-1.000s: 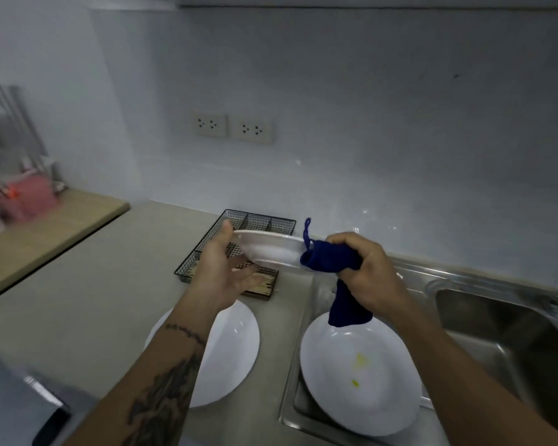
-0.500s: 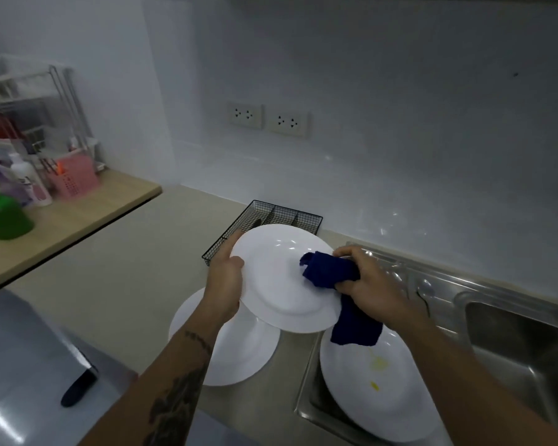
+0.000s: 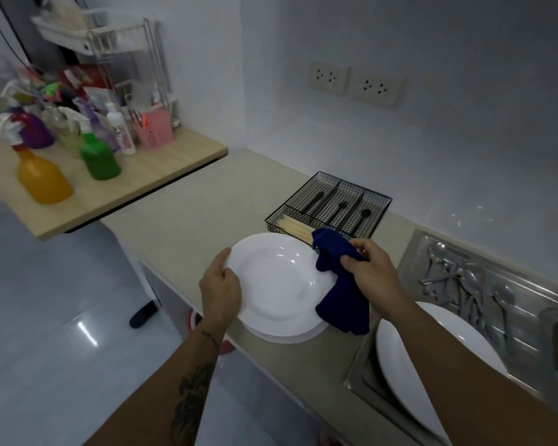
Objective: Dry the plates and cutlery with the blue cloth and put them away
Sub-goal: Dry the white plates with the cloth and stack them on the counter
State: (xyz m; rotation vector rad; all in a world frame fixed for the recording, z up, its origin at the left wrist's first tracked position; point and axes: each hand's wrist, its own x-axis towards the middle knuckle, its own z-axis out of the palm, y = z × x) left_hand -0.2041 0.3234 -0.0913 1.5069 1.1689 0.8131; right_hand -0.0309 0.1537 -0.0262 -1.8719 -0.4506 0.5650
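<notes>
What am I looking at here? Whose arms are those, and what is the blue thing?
The camera sits on a person's head, so you see their own arms from above. The left hand holds a white plate by its rim, above another plate on the counter. The right hand grips a blue cloth at the plate's edge. Behind is a black wire tray with cutlery and chopsticks. On the right, spoons lie beside the sink, and one more plate waits.

Clutter around the wooden shelf [image 3: 161, 175]

On it stand an orange bottle [image 3: 42, 180], a green bottle [image 3: 99, 159], a pink basket [image 3: 155, 130] and a wire rack [image 3: 123, 59]; two wall sockets [image 3: 355, 82] sit well to its right.
</notes>
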